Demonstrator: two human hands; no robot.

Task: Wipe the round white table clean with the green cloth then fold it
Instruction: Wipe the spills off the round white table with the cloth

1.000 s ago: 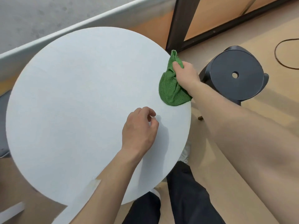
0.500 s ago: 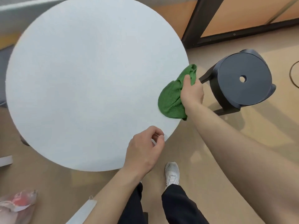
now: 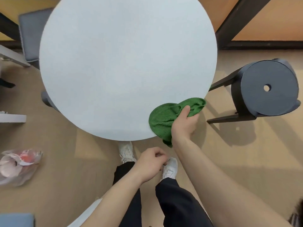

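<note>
Since the earlier frame the right hand (image 3: 184, 123) has slid the cloth (image 3: 164, 118) along the tabletop (image 3: 124, 66) rim toward the person, and the left hand (image 3: 150, 164) has come off the tabletop. The cloth lies bunched at the near right edge, partly hanging over it, the right grip clenched on it. The left hand is loosely curled, empty, above the shoes (image 3: 126, 151). A stool (image 3: 268, 89) stands right.

You are standing in what looks like a café or casual seating area: a round white table (image 3: 124, 63), a black stool (image 3: 268, 89) with 1 hole in its seat, a grey cushioned chair (image 3: 28, 33), tan flooring (image 3: 246, 161) and dark-framed orange panels (image 3: 275, 18).
</note>
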